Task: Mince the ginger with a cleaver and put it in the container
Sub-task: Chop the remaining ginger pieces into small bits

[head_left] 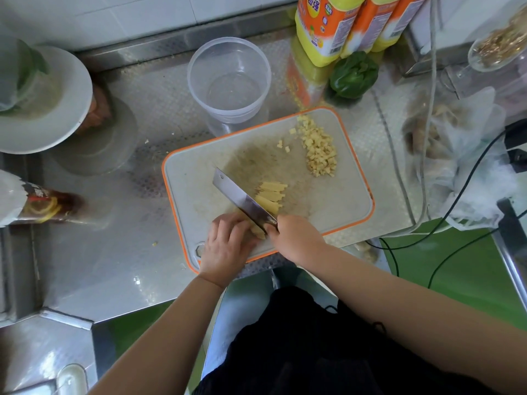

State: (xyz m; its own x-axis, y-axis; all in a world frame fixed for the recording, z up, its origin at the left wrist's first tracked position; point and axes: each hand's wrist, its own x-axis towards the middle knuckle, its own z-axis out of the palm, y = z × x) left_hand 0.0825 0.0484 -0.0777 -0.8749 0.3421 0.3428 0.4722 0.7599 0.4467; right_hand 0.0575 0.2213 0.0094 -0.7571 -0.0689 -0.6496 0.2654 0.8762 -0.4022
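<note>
Steel tabletop [99, 252] carries an orange-rimmed cutting board [342, 201]. Right hand [296, 238] wraps the cleaver [242, 199] handle, which is hidden inside the grip. Left hand [228, 243] curls over uncut ginger [258, 230], mostly covered by fingers. Ginger strips [272, 193] lie beside the blade; diced ginger [319, 151] sits near the far edge. Clear container [228, 78] stands behind the board; its contents are hard to read.

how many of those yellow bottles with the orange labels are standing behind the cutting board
3, side by side at the counter's back edge: yellow bottle one, the second, the third. More may be cut off above.
</note>
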